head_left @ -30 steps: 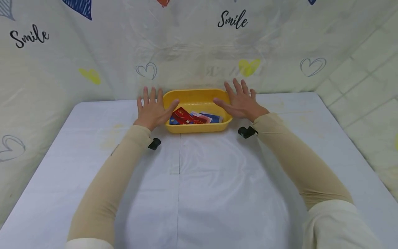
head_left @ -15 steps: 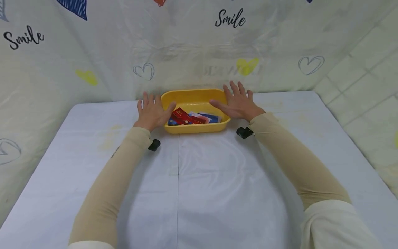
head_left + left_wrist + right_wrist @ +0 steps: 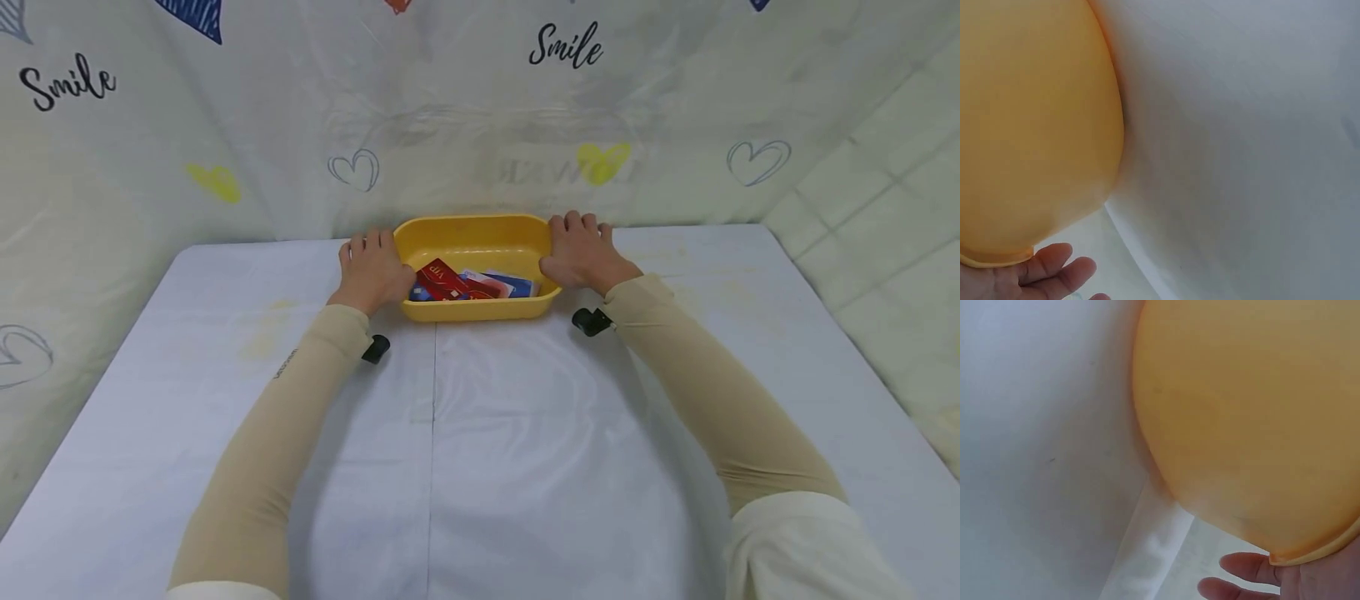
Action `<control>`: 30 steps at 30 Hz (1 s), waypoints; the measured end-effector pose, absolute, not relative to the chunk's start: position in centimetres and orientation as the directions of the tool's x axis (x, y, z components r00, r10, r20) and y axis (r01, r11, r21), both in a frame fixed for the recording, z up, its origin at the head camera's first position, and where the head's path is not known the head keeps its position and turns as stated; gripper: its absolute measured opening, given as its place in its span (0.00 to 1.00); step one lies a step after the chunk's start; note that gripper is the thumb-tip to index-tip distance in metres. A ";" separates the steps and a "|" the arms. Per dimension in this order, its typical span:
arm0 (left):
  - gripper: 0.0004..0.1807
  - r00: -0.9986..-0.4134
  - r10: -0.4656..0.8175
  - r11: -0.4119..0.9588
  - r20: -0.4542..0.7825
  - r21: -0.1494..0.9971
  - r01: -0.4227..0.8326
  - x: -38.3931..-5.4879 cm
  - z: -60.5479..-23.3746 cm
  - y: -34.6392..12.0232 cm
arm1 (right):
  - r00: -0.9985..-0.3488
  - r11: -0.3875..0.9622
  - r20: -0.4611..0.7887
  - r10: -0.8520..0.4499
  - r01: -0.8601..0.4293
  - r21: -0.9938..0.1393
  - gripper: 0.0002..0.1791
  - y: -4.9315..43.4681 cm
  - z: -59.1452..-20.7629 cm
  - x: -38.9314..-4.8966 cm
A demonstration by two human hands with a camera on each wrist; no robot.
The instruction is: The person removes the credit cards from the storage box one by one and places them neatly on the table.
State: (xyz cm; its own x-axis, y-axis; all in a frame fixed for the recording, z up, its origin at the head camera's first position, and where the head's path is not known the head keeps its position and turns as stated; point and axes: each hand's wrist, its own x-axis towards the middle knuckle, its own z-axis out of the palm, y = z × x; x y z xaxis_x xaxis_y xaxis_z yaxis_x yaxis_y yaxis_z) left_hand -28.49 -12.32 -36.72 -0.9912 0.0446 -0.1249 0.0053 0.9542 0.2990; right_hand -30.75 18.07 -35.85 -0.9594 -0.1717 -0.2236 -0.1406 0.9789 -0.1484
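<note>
A yellow plastic basin (image 3: pixel 480 311) sits at the far edge of the white table. Inside lie several cards: a red VIP card (image 3: pixel 442 282) on top, blue cards (image 3: pixel 517 286) beneath and a pale pinkish card between. My left hand (image 3: pixel 372 271) grips the basin's left end, thumb over the rim. At the opposite end my right hand (image 3: pixel 587 254) holds the rim the same way. Both wrist views look at the basin's outer wall (image 3: pixel 1035 125) from the side; fingertips (image 3: pixel 1054 256) show under the rim on the left, and likewise fingers (image 3: pixel 1250 569) on the right.
The white table (image 3: pixel 510 467) has a seam running down its middle. Directly behind the basin hangs a pale sheet (image 3: pixel 465 108) printed with hearts and "Smile". A dark wrist camera (image 3: pixel 377 349) is worn at the left wrist, another camera (image 3: pixel 591 322) at the right.
Both hands had spread, straight fingers at the basin's ends; now their fingers are bent and the thumbs have come down onto the rim. The basin and cards stay in place.
</note>
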 end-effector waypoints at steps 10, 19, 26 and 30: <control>0.32 -0.989 0.018 0.969 -0.149 0.247 -0.019 -28.4 -36.5 -12.0 | -0.957 0.980 -0.235 -0.169 -0.139 -0.140 0.38 18.2 -35.8 -30.7; 0.30 -0.992 0.024 0.976 -0.123 0.218 -0.004 -28.3 -36.6 -11.9 | -0.961 0.981 -0.209 -0.183 -0.163 -0.106 0.31 18.4 -35.7 -30.6; 0.25 -0.990 0.064 0.974 -0.129 0.225 0.033 -28.3 -36.6 -12.2 | -0.957 0.981 -0.227 -0.179 -0.157 -0.110 0.29 18.3 -35.8 -30.6; 0.23 -0.988 0.070 0.973 -0.135 0.226 0.038 -28.3 -36.5 -12.3 | -0.955 0.980 -0.224 -0.192 -0.173 -0.101 0.27 18.4 -35.7 -30.6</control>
